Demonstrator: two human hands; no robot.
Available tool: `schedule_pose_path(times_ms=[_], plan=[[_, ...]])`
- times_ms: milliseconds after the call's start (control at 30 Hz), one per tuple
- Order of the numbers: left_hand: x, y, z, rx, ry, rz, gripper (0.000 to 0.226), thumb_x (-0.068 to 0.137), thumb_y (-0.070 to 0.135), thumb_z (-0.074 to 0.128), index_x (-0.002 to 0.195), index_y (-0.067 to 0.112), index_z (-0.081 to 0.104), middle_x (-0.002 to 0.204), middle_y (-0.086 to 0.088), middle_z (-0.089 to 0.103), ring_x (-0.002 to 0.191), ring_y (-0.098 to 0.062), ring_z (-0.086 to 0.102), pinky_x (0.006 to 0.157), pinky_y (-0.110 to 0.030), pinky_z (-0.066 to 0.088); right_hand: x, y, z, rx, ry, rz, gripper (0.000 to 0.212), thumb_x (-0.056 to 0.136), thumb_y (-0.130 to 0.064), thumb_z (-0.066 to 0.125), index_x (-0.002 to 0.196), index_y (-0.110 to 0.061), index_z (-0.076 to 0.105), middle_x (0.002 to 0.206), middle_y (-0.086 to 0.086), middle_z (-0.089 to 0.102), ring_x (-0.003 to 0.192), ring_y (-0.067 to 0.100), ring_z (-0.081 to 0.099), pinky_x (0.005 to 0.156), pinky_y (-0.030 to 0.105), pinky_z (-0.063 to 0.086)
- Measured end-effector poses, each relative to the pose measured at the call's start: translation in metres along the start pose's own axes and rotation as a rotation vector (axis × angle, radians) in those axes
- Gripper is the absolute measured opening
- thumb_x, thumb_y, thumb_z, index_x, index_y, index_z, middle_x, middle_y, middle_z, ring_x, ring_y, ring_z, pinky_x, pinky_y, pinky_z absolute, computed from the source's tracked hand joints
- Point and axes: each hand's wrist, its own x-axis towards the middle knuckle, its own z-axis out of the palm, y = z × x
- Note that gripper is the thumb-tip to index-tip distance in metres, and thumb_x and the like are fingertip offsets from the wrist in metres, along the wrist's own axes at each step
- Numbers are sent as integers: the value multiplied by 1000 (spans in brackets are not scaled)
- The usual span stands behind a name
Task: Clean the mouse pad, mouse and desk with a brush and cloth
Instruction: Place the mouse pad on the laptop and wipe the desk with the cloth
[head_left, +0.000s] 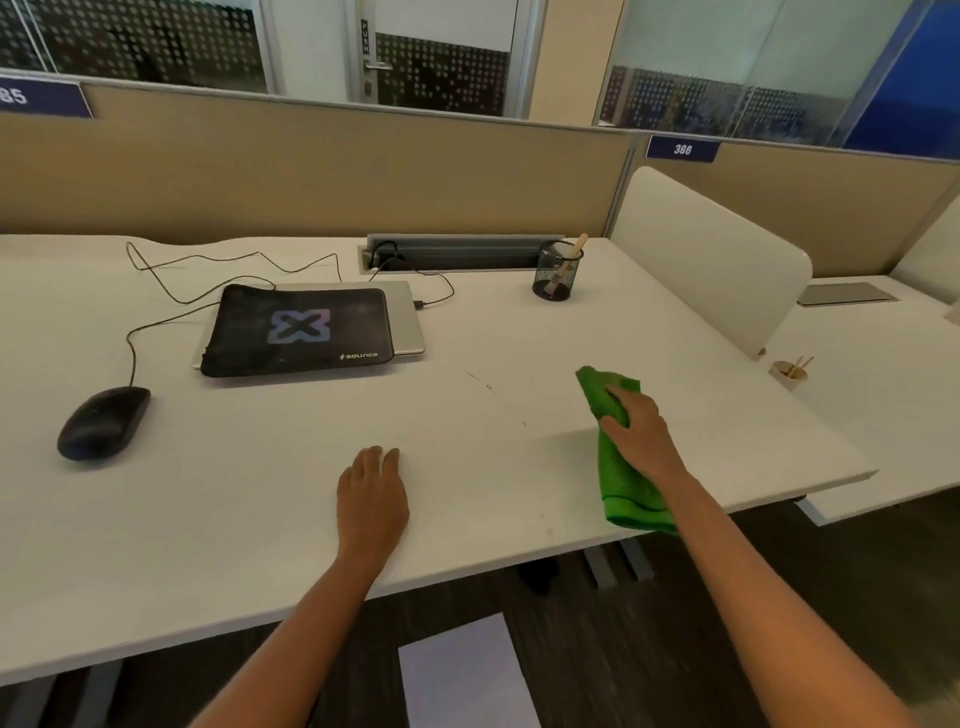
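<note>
A green cloth lies on the white desk at the right, trailing over the front edge. My right hand presses down on it, fingers bent over its folds. My left hand rests flat on the desk near the front edge. A black mouse pad with a purple X lies on top of a closed silver laptop at the back left. A black wired mouse sits on the desk at the far left. A wooden-handled brush stands in a black mesh cup.
Thin black cables loop across the back left of the desk from a cable tray. A white divider bounds the desk's right side, with a small paper cup beyond it. A tan partition runs along the back. A paper sheet lies on the floor.
</note>
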Motion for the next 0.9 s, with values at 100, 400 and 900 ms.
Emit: schedule_pose_path(times_ms=[100, 400, 900], plan=[[4, -2, 1, -14, 6, -2, 43, 99, 15, 33, 142, 10, 35, 150, -11, 33, 139, -25, 31, 114, -35, 25, 19, 2, 2, 12, -10, 74, 64, 91, -26, 54, 146, -19, 21, 151, 16, 10, 134, 35, 30, 110, 41, 30], [32, -10, 3, 20, -22, -105, 51, 101, 29, 26, 148, 12, 21, 158, -10, 14, 147, -25, 12, 119, -36, 11, 62, -4, 33, -103, -27, 118, 64, 90, -29, 54, 143, -8, 25, 135, 24, 34, 122, 38, 42, 101, 41, 38], [62, -16, 13, 55, -22, -184, 54, 101, 33, 18, 151, 17, 7, 160, -7, 2, 148, -20, 4, 120, -36, 3, 140, -39, 81, -266, -244, -46, 53, 97, -24, 39, 147, -18, 22, 148, 17, 32, 131, 35, 37, 109, 43, 33]])
